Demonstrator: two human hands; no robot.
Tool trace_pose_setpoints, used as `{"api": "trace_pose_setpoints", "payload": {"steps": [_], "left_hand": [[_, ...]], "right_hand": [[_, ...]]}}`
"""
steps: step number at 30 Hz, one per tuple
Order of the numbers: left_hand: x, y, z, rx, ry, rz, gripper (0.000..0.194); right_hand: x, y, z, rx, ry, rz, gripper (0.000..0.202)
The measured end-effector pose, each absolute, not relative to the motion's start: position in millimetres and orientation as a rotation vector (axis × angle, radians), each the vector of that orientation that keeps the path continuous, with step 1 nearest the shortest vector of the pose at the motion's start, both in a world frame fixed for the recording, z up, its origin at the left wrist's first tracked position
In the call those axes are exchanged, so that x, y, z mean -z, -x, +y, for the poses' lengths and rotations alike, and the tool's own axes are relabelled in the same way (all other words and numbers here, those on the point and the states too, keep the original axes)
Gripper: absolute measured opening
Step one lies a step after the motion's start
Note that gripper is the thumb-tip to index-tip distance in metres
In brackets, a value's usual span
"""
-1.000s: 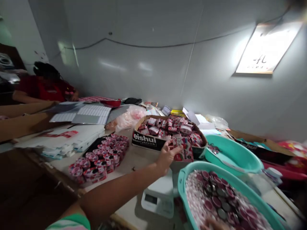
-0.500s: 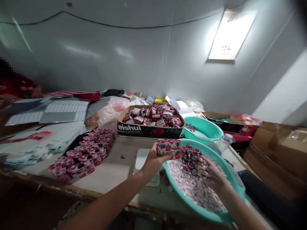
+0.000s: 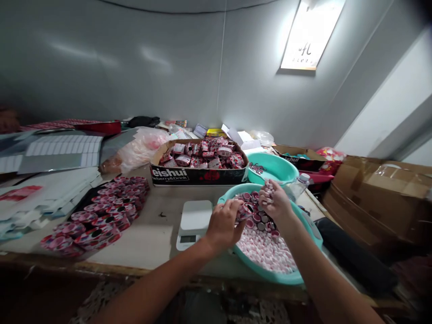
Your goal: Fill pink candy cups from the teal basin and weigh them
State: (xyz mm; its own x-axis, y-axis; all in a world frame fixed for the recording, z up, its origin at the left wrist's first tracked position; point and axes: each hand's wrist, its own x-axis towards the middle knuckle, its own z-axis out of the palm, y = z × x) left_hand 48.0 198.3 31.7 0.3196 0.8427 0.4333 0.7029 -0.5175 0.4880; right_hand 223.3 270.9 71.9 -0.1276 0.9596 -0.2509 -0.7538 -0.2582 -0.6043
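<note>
My left hand [image 3: 223, 225] is wrapped round a small strawberry-print box [image 3: 243, 211], tilted so that a round opening shows, at the left rim of the large teal basin [image 3: 270, 277]. Cupped in my right hand [image 3: 277, 201] is a clump of small white-and-pink pieces [image 3: 267, 192], held above the basin. Inside the basin lie many more white-and-pink pieces [image 3: 265, 252], with round pink and silver discs [image 3: 260, 221] heaped on them near the back. A white scale [image 3: 195, 217] with a small display stands left of my left hand.
Rows of printed boxes [image 3: 104, 209] stand at the left. A carton [image 3: 199, 176] full of similar boxes sits behind the scale. Behind the large basin are a second teal basin [image 3: 281, 168] and a plastic bottle [image 3: 299, 186]. Brown cardboard boxes [image 3: 378, 202] stand at the right.
My right hand has risen out of the pieces with a clump in it. My left hand has turned the box, whose opening now shows. The camera view has shifted, baring the scale's display.
</note>
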Motion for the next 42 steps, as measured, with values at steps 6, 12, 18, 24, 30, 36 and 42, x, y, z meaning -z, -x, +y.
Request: {"api": "trace_pose_setpoints", "payload": {"steps": [6, 12, 18, 24, 30, 36, 42], "left_hand": [[-24, -64, 203, -0.96, -2.375, 1.385, 0.042], [-18, -72, 204, -0.896, -2.276, 1.408, 0.043], [-19, -75, 205, -0.932, -2.242, 1.406, 0.043], [-20, -75, 205, -0.955, -2.225, 1.393, 0.046], [-20, -76, 204, -0.962, -2.213, 1.403, 0.047], [-22, -73, 204, -1.02, -2.245, 1.38, 0.046], [-21, -74, 203, -1.045, -2.249, 1.391, 0.042]], "right_hand": [[-65, -211, 269, -1.64, 0.814, -0.476, 0.034], [-66, -210, 264, -1.642, 0.873, -0.437, 0.027], [-65, -209, 263, -1.596, 0.9, -0.51, 0.022], [-72, -209, 256, -1.482, 1.002, -0.525, 0.016], [-79, -204, 252, -1.427, 0.973, -0.589, 0.02], [-79, -199, 250, -1.381, 0.949, -0.677, 0.025], [-77, -200, 250, -1.353, 0.991, -0.725, 0.027]]}}
